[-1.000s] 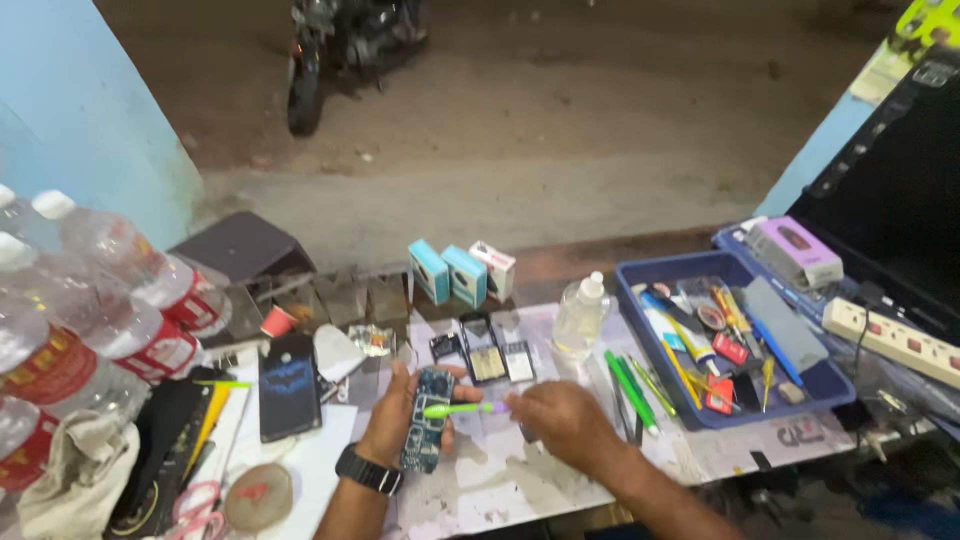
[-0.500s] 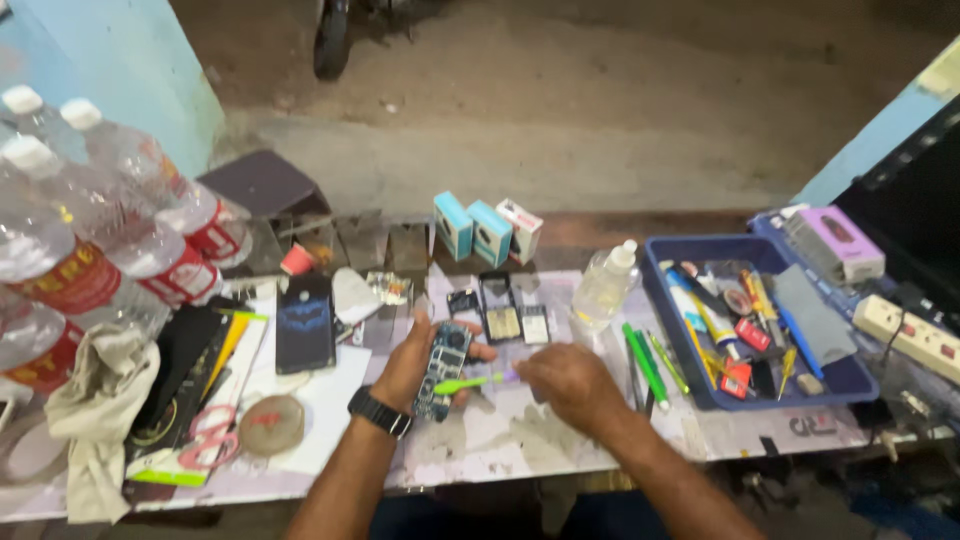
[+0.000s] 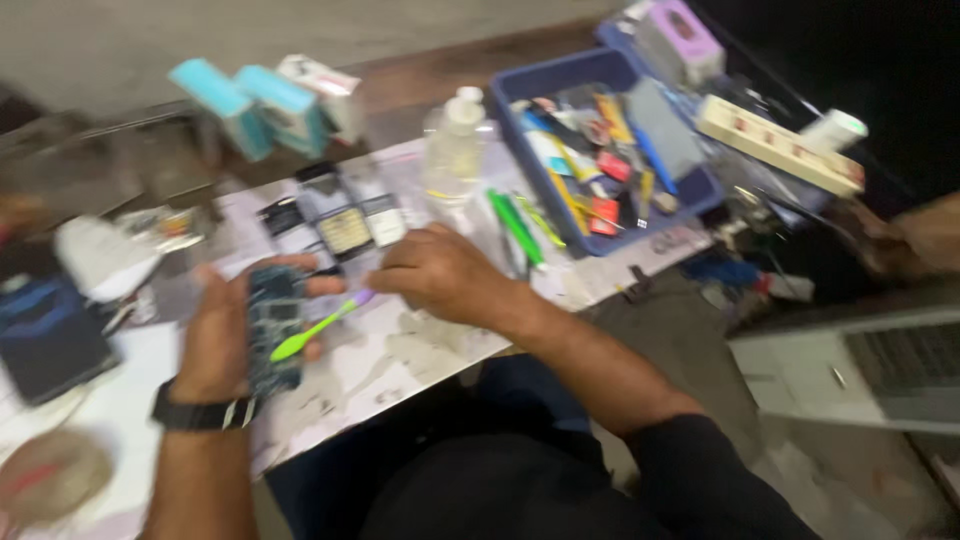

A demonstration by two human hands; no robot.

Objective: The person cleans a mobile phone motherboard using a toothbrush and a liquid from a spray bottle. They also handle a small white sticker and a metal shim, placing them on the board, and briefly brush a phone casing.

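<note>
Left hand (image 3: 225, 335) grips a bare phone circuit board (image 3: 273, 325) upright above the paper-covered bench (image 3: 400, 355); right hand (image 3: 435, 272) pinches a green brush (image 3: 318, 329) laid against the board; cleaning appears under way, extent unclear through blur; parts tray (image 3: 610, 140) sits untouched beyond.

View swung right and closer; bottles gone from frame; white unit (image 3: 850, 365) now visible at right.

looks like a small phone-repair stall. beyond the right hand (image 3: 440, 272), a blue tray (image 3: 610, 68) crammed with small tools, plus a power strip (image 3: 778, 145); past the left hand (image 3: 225, 335), loose phone parts (image 3: 345, 228) and small boxes (image 3: 270, 105).
</note>
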